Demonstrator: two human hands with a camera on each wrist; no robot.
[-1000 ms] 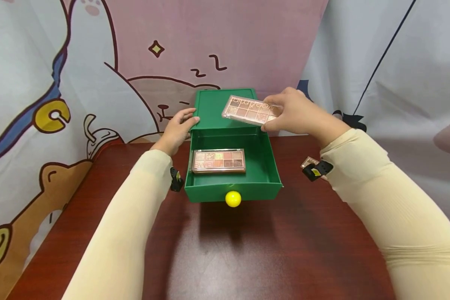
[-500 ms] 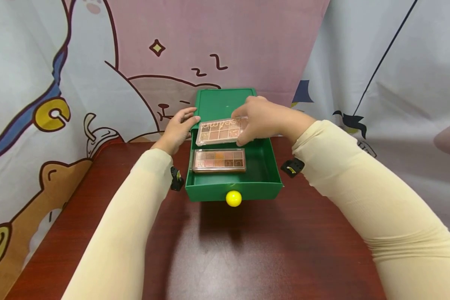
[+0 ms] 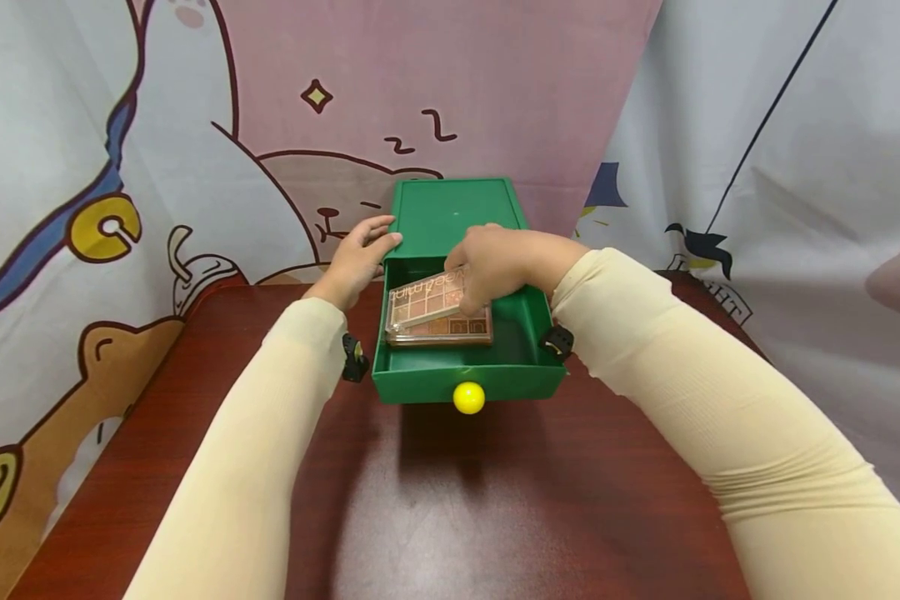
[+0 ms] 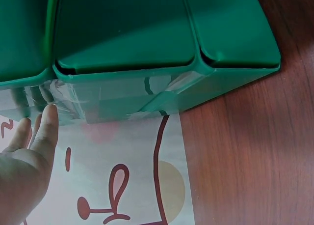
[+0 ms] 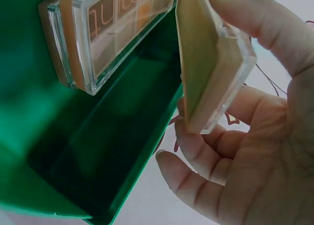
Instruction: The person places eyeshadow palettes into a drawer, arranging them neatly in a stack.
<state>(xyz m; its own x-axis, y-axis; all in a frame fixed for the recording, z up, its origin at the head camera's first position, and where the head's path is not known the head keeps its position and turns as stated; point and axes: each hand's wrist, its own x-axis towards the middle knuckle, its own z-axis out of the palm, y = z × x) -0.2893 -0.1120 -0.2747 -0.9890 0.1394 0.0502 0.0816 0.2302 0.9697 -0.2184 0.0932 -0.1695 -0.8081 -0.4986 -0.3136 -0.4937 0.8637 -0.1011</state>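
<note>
My right hand pinches an eyeshadow palette with a clear lid, tilted inside the open drawer of a green box. Its left end lies over another eyeshadow palette on the drawer's left side. The right wrist view shows the thumb and fingers on opposite sides of the held palette, which stands apart from the layered edge of the lower palette. My left hand rests its fairly straight fingers against the left side of the green box; the left wrist view shows the fingertips at its wall.
A yellow ball knob sticks out from the drawer front. The box stands on a reddish-brown wooden table. Close behind it hangs a cartoon-printed cloth, which also runs along the left side.
The right hand has carried its palette leftward and down, from above the box's right side into the drawer over the lower palette. The left hand has stayed in place.
</note>
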